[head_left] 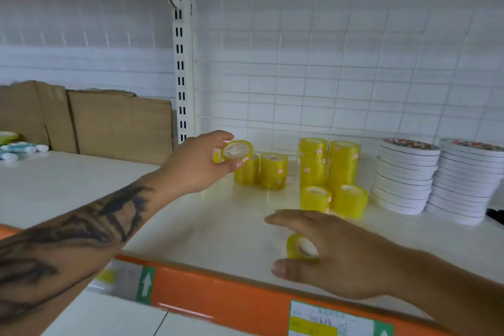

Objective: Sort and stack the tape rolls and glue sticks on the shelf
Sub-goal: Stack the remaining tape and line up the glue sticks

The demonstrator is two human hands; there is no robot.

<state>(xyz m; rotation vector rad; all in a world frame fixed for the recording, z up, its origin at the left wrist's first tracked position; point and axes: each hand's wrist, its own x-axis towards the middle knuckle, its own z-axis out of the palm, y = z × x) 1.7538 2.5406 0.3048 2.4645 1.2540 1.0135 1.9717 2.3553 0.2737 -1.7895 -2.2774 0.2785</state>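
Head view: left hand (197, 163) pinches tilted tape roll (236, 150); right hand (331, 255) pinches sideways-lying roll (300, 248).

Bare shelf (207, 229) lies open in front; yellow tape stacks (328, 163) and white roll stacks (406, 177) block the back right.

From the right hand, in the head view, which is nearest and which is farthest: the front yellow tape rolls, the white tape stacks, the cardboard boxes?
1. Front yellow tape rolls, just beyond the right hand.
2. White tape stacks, farther back on the right.
3. Cardboard boxes, far left, behind the upright.
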